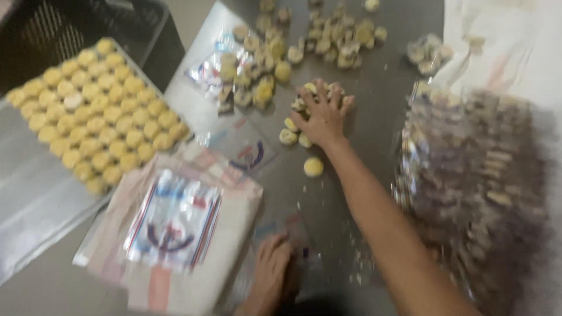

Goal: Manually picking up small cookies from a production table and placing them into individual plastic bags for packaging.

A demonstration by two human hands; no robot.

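The small cluster of round yellow pastries (304,114) lies on the grey worktop (374,99), near its centre. The right hand (323,114) rests on top of this cluster, palm down, fingers spread; the grip is open and encloses nothing. One single pastry (313,167) lies apart, just below the wrist. A larger heap of loose pastries (328,32) lies beyond the hand, toward the far edge.

The left hand (274,266) presses flat on a clear empty bag (293,234) at the near edge; its grip is likewise open, palm down. Just left of it lies a stack of printed plastic bags (175,222). Further left, a metal tray (35,187) carries rows of yellow pastries (96,111). At the right, a pile of packed bags (468,175) appears blurred; its contents cannot be told.
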